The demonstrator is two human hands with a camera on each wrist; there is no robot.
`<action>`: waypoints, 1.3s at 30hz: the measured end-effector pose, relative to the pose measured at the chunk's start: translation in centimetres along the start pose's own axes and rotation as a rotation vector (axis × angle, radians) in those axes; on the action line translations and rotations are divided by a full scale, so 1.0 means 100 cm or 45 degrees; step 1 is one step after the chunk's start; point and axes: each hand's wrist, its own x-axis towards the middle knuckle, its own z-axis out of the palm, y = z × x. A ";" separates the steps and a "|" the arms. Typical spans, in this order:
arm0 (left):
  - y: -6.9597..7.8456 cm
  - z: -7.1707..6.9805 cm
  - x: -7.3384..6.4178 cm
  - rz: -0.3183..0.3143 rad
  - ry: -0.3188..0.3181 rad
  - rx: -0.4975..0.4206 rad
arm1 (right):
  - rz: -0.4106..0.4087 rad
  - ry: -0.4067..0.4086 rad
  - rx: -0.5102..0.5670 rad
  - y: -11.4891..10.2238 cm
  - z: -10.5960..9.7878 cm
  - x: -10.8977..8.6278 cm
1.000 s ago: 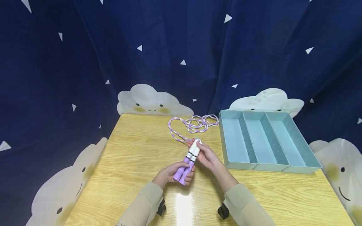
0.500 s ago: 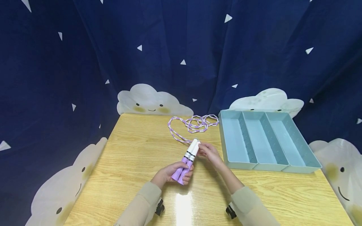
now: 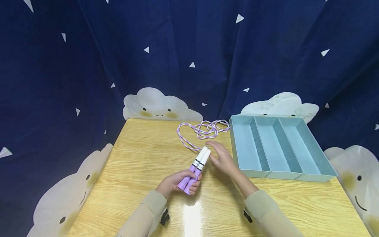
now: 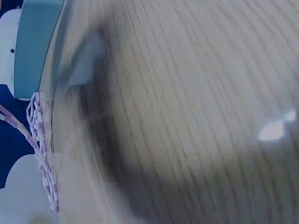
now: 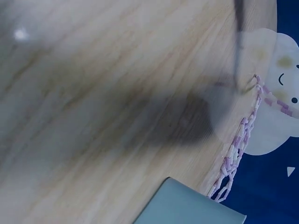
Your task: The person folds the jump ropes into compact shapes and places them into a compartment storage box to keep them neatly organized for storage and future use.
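Note:
My left hand (image 3: 178, 180) grips the two purple-and-white handles (image 3: 195, 169) of a jump rope side by side, its fingers wrapped round their purple ends. The white ends point away, up and to the right. From there the beaded purple-and-white rope (image 3: 185, 141) runs off in a curve and lies in loose loops at the back of the table. My right hand (image 3: 224, 160) is beside the white ends, thumb and fingers spread and holding nothing. Both wrist views show the rope, as beads (image 4: 43, 161) on the left and as strands (image 5: 236, 151) on the right; neither shows a hand.
A pale blue tray (image 3: 267, 174) with three long compartments stands at the right of the wooden table (image 3: 139, 154), close to the rope's loops. Behind the table hangs a dark blue curtain (image 3: 165, 65) with white triangles and smiling clouds.
My right hand has let go of the white ends, moved slightly right and spread its fingers. The left hand keeps its grip, with the handles shifted slightly toward the lower left.

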 end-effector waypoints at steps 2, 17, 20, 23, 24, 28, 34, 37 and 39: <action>0.000 0.001 -0.001 -0.004 -0.002 0.008 | -0.061 -0.046 -0.016 0.000 0.000 0.003; 0.006 0.012 -0.003 -0.067 -0.036 0.023 | 0.090 -0.135 0.219 0.000 0.011 0.009; 0.009 0.016 -0.002 -0.072 -0.048 0.043 | 0.190 -0.112 0.328 0.000 0.012 0.009; 0.012 0.020 -0.001 -0.060 -0.051 0.061 | 0.267 -0.089 0.392 -0.002 0.012 0.010; 0.013 0.021 -0.001 -0.056 -0.053 0.064 | 0.280 -0.085 0.403 -0.003 0.011 0.011; 0.016 0.026 0.002 -0.038 -0.058 0.075 | 0.308 -0.086 0.479 -0.015 0.004 0.015; 0.020 0.031 0.006 -0.007 -0.089 0.087 | 0.302 -0.105 0.599 -0.027 -0.003 0.018; 0.022 0.033 0.007 0.007 -0.102 0.089 | 0.309 -0.125 0.601 -0.027 -0.003 0.018; 0.024 0.035 0.008 0.012 -0.104 0.091 | 0.334 -0.150 0.604 -0.027 -0.003 0.018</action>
